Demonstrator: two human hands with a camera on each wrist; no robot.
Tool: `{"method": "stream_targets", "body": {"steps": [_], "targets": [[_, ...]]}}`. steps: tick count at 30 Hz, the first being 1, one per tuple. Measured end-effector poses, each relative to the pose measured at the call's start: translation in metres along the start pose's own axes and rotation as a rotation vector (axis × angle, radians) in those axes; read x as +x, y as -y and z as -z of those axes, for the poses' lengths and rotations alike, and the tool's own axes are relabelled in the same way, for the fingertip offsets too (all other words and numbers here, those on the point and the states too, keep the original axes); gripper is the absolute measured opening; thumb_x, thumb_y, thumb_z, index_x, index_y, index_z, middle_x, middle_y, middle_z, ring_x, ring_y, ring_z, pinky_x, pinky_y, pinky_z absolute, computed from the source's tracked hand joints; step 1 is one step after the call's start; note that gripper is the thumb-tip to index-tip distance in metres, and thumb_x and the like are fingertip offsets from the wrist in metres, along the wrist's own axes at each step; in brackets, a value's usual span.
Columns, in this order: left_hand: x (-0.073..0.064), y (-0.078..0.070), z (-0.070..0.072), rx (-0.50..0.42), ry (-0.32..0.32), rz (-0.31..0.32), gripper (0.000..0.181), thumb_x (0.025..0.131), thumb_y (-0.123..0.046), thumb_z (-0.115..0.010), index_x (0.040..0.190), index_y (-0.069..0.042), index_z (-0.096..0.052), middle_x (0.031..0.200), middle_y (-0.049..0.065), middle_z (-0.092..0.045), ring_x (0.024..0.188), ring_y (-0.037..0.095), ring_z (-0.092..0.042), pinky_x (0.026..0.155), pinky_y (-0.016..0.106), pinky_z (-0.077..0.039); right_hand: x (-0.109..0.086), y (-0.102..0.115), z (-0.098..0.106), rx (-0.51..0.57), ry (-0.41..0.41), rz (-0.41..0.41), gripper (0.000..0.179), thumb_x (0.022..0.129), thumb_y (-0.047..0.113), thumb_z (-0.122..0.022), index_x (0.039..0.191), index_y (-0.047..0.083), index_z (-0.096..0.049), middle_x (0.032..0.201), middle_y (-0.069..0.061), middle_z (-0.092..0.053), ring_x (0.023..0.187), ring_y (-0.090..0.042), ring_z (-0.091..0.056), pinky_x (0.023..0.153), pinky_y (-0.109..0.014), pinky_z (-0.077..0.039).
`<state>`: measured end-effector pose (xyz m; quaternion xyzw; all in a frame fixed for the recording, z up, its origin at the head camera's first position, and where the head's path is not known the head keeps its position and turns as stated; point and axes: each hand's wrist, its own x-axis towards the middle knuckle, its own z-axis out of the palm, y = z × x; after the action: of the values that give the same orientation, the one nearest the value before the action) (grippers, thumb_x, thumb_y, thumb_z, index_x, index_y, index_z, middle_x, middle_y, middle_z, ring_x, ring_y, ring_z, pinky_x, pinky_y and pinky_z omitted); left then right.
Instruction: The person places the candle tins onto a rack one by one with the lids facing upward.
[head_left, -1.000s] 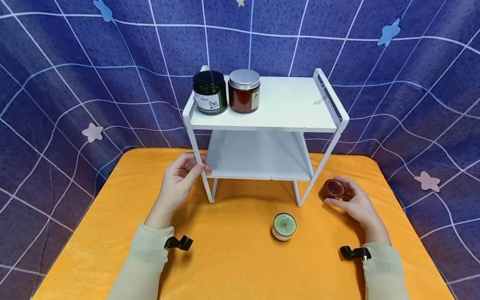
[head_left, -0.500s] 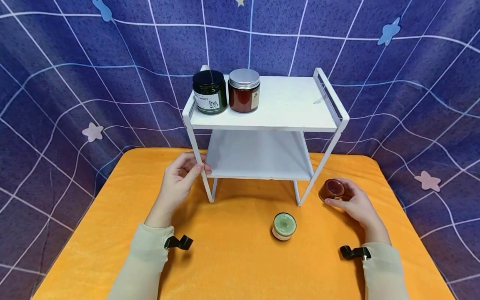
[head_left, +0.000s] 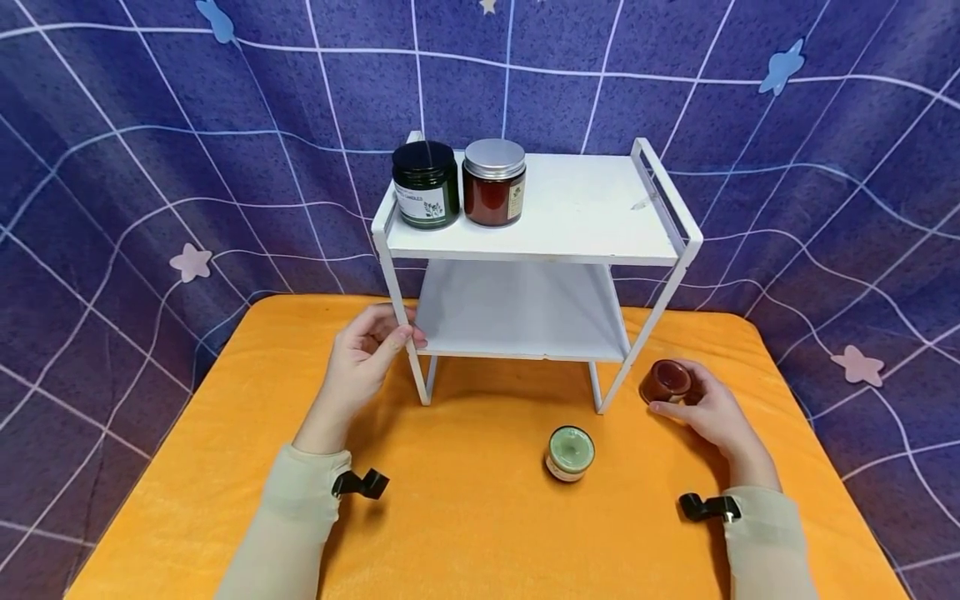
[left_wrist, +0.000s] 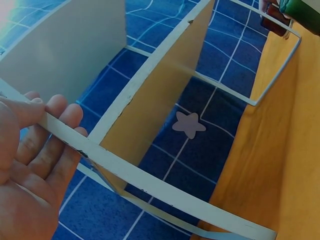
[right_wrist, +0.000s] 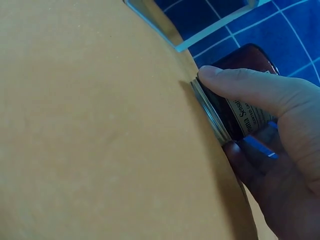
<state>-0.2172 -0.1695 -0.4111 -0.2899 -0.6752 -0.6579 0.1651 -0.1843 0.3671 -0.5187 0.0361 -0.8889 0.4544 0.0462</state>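
My left hand (head_left: 358,367) holds the left front leg of a white two-tier shelf rack (head_left: 592,208), thumb in front and fingers behind. In the left wrist view the thumb and fingers pinch the same white bar (left_wrist: 165,187). To the right of the rack, my right hand (head_left: 720,417) grips a small amber candle jar (head_left: 667,382) between thumb and fingers. The jar stands upside down, its metal lid (right_wrist: 212,117) against the orange cloth and its glass base upward. Part of its printed label shows beside the thumb in the right wrist view.
A dark green candle jar (head_left: 425,187) and an amber jar with a silver lid (head_left: 494,185) stand at the left of the top shelf. A small green candle (head_left: 570,454) sits on the orange cloth (head_left: 465,517) before the rack. A blue curtain (head_left: 555,100) hangs behind.
The head view has shifted very slightly. Both hands keep their holds on the rack leg and the small amber jar.
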Motion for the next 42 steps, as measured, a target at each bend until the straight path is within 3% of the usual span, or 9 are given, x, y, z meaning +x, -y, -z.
{"method": "stream_targets", "body": {"steps": [7,15,23,31,42], "targets": [[-0.001,0.001,-0.002,0.007,-0.003,0.016,0.018,0.107,0.011,-0.059,0.123,0.010,-0.067,0.097,0.013,-0.080,0.086,0.017,-0.079,0.083,0.029,-0.064,-0.001,0.002,0.002,-0.066,0.018,-0.029,0.079,0.091,0.029,-0.094,0.157,0.011,-0.054,0.138,-0.016,-0.069,0.108,-0.006,-0.061,0.091,-0.016,-0.047],[-0.001,0.001,0.000,0.016,-0.005,0.023,0.017,0.107,0.010,-0.060,0.123,0.012,-0.066,0.097,0.015,-0.080,0.086,0.017,-0.079,0.083,0.028,-0.064,0.000,0.007,0.002,-0.066,-0.005,-0.033,0.079,0.089,0.036,-0.094,0.155,0.013,-0.058,0.139,-0.013,-0.070,0.110,-0.003,-0.062,0.093,-0.014,-0.045],[-0.001,0.002,0.000,0.003,-0.004,0.028,0.018,0.107,0.010,-0.060,0.124,0.009,-0.068,0.097,0.015,-0.080,0.087,0.019,-0.078,0.085,0.028,-0.063,-0.002,0.012,0.005,-0.005,-0.072,-0.019,0.079,0.089,0.024,-0.095,0.156,0.009,-0.057,0.140,-0.015,-0.067,0.110,0.005,-0.058,0.092,-0.009,-0.045],[0.000,0.002,-0.001,0.002,-0.007,0.011,0.019,0.106,0.012,-0.059,0.123,0.010,-0.068,0.096,0.015,-0.080,0.087,0.018,-0.078,0.083,0.028,-0.064,-0.002,0.017,0.009,0.132,-0.107,-0.005,0.077,0.087,0.009,-0.094,0.154,0.005,-0.056,0.126,0.010,-0.064,0.106,0.003,-0.065,0.089,-0.010,-0.054],[0.000,0.001,-0.002,0.003,-0.006,0.005,0.018,0.106,0.013,-0.059,0.123,0.012,-0.066,0.096,0.016,-0.080,0.086,0.017,-0.079,0.084,0.027,-0.064,-0.001,0.014,0.008,0.174,-0.105,0.049,0.075,0.086,0.001,-0.093,0.152,0.001,-0.057,0.124,0.015,-0.066,0.111,0.002,-0.064,0.090,-0.011,-0.054]]}}
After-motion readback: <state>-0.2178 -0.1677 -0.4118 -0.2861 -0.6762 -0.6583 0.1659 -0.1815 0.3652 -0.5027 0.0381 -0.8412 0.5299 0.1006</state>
